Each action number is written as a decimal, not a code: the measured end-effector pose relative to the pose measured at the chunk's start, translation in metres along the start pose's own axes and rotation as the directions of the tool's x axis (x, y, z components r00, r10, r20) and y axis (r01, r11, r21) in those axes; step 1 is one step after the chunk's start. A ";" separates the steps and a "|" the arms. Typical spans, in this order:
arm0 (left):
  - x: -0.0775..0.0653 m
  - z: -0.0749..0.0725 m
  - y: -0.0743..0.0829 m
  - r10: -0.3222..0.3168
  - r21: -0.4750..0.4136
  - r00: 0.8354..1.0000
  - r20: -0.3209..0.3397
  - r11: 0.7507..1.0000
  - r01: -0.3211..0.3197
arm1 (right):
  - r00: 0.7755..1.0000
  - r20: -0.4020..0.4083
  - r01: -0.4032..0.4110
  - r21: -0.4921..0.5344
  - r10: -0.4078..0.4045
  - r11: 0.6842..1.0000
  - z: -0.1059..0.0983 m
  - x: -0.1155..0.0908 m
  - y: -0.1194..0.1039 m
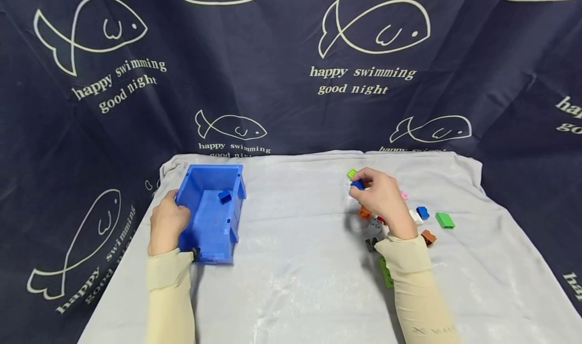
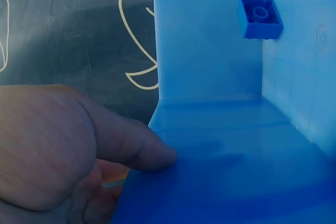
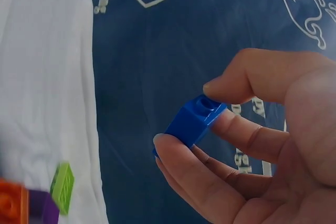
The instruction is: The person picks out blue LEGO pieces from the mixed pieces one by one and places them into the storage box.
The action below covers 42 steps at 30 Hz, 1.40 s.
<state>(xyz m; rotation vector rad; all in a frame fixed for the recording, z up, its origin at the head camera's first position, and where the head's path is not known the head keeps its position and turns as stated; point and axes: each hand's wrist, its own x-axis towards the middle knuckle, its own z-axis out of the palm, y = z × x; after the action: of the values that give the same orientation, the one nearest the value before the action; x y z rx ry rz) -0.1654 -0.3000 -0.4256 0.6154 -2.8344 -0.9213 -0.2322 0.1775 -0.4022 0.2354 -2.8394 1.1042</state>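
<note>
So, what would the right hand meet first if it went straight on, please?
Probably the lime building brick, though depth is unclear: the right hand may pass above it, towards the navy fish-print curtain.

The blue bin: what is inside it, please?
Inside the blue bin, one blue brick lies near the far end. In the head view, the left hand hides part of the left wall.

Desk (image 1: 291, 283): lower half of the frame, before the backdrop (image 1: 291, 56).
Bin (image 1: 204, 233): on the desk, left of centre.
Inner brick (image 1: 224, 197): in the bin, toward its upper right.
Left grip (image 1: 167, 223): at the bin's left wall.
Held brick (image 1: 357, 184): in the right grip (image 1: 383, 198), right of centre.
Loose pieces (image 1: 423, 212): on the desk's right side, around the right grip.
</note>
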 end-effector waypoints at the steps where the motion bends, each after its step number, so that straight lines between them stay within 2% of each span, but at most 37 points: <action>1: 0.000 0.000 0.000 0.003 -0.002 1.000 -0.004 1.000 -0.003 | 1.000 -0.002 0.015 0.004 -0.014 1.000 0.003 0.002 -0.003; 12: 0.001 0.000 -0.002 -0.001 -0.007 1.000 -0.010 1.000 0.001 | 0.988 -0.020 0.151 0.012 -0.150 0.989 0.026 0.018 -0.037; 18: 0.001 -0.003 0.001 0.014 -0.011 1.000 -0.027 1.000 -0.014 | 0.983 -0.001 0.183 0.025 -0.183 0.983 0.035 0.026 -0.054; 23: 0.002 -0.003 0.000 0.000 -0.009 1.000 -0.007 1.000 0.000 | 0.977 0.013 0.211 0.049 -0.212 0.976 0.045 0.032 -0.069; 31: 0.002 -0.001 -0.002 0.003 -0.004 1.000 -0.006 1.000 -0.003 | 0.975 0.041 0.214 0.073 -0.217 0.974 0.061 0.041 -0.095; 42: 0.001 -0.001 -0.001 -0.001 -0.007 1.000 -0.013 1.000 0.001 | 0.959 0.032 0.275 0.123 -0.281 0.953 0.084 0.044 -0.136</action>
<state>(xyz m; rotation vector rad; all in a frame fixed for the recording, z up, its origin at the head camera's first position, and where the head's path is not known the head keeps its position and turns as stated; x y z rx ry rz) -0.1663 -0.3016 -0.4257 0.6200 -2.8185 -0.9237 -0.2536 0.0167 -0.3681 0.6583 -2.6730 1.2166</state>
